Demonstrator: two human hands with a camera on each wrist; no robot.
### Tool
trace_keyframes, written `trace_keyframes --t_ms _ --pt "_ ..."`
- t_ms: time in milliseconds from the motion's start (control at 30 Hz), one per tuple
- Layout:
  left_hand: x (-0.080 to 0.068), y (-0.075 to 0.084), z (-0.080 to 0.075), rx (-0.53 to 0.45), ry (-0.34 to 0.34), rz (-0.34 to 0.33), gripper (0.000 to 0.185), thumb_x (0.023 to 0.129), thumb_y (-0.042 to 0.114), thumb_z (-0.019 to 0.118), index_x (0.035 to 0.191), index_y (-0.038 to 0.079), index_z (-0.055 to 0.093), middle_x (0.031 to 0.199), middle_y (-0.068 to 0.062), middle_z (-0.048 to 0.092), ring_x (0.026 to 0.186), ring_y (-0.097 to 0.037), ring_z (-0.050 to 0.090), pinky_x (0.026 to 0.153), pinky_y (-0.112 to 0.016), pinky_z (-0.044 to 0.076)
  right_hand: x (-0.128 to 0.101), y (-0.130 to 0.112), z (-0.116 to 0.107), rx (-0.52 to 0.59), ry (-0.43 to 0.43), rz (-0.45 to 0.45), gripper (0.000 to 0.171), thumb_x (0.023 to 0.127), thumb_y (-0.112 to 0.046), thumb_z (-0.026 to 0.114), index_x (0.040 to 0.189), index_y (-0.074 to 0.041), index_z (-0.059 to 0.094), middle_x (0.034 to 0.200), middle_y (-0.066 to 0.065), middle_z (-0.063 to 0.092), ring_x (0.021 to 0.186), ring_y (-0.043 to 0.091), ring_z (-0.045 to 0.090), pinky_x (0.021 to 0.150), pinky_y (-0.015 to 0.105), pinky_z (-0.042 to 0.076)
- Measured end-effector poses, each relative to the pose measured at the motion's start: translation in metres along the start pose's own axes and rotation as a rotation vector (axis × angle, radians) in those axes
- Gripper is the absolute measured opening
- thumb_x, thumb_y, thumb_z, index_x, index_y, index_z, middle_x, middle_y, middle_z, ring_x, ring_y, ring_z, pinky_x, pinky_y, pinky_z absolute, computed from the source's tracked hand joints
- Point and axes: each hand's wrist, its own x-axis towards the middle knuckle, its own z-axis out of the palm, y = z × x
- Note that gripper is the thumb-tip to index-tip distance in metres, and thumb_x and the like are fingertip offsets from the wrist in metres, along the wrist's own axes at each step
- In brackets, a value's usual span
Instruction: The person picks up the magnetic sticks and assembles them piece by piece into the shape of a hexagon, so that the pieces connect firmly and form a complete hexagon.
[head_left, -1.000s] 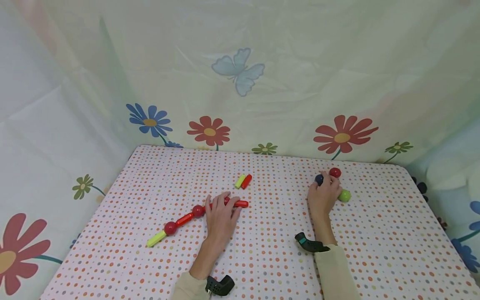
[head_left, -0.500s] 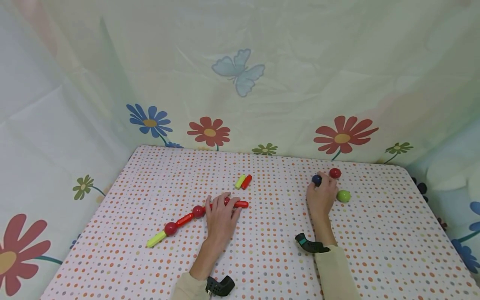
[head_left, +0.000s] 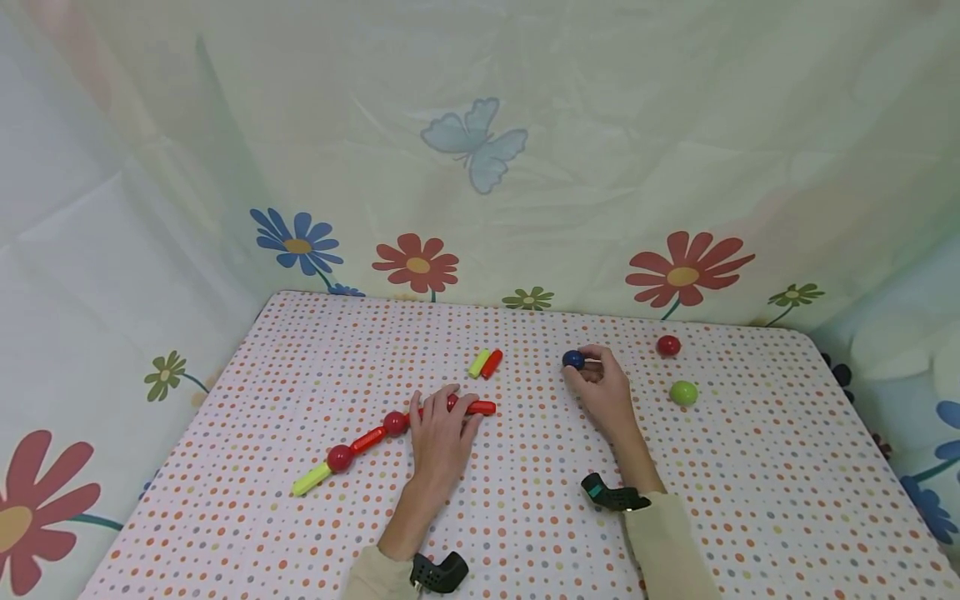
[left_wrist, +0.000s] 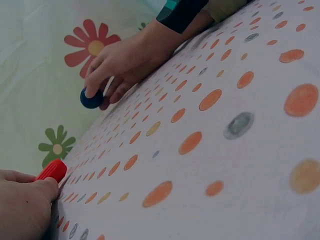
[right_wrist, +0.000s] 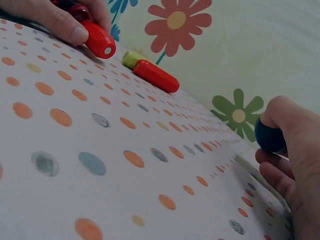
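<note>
My right hand (head_left: 600,390) pinches a dark blue ball (head_left: 573,359) in its fingertips, just above the dotted table; the blue ball (left_wrist: 91,98) (right_wrist: 269,136) also shows in both wrist views. My left hand (head_left: 442,425) rests on a chain of red rods and red balls (head_left: 375,435) that ends in a yellow-green rod (head_left: 312,477). Its fingers hold down the chain's right end, where a red rod tip (right_wrist: 100,41) (left_wrist: 52,170) sticks out.
A loose yellow-green rod (head_left: 478,362) and a red rod (head_left: 492,363) lie side by side behind the chain. A red ball (head_left: 668,345) and a green ball (head_left: 683,392) sit at the right. Flowered sheets wall the dotted table (head_left: 750,500).
My right hand has lifted the blue ball away from the red and green balls and carried it to the left, toward the chain. The left hand has not moved.
</note>
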Motion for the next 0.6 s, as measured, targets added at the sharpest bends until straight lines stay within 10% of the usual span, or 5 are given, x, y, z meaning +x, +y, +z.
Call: trace_keyframes --t_ms 300,600 --pt "0.0 0.002 -0.002 -0.002 -0.003 -0.011 0.027 0.093 0.032 0.064 0.119 0.025 0.065 0.135 -0.005 0.054 0.124 -0.027 0.049 0.116 -0.058 0.017 -0.016 -0.013 0.018 0.219 -0.331 -0.089 0.04 0.091 -0.01 0.066 0.124 0.002 0.046 0.115 0.026 0.06 0.087 0.002 0.062 0.072 0.017 0.052" --pt "0.0 0.002 -0.002 0.017 0.032 0.015 0.027 0.092 0.032 0.066 0.117 0.024 0.065 0.132 -0.006 0.055 0.122 -0.026 0.051 0.115 -0.059 0.02 -0.027 -0.022 0.037 0.071 -0.395 -0.255 0.031 0.085 -0.011 0.071 0.115 -0.008 0.062 0.112 0.011 0.061 0.088 0.007 0.056 0.075 0.02 0.052"
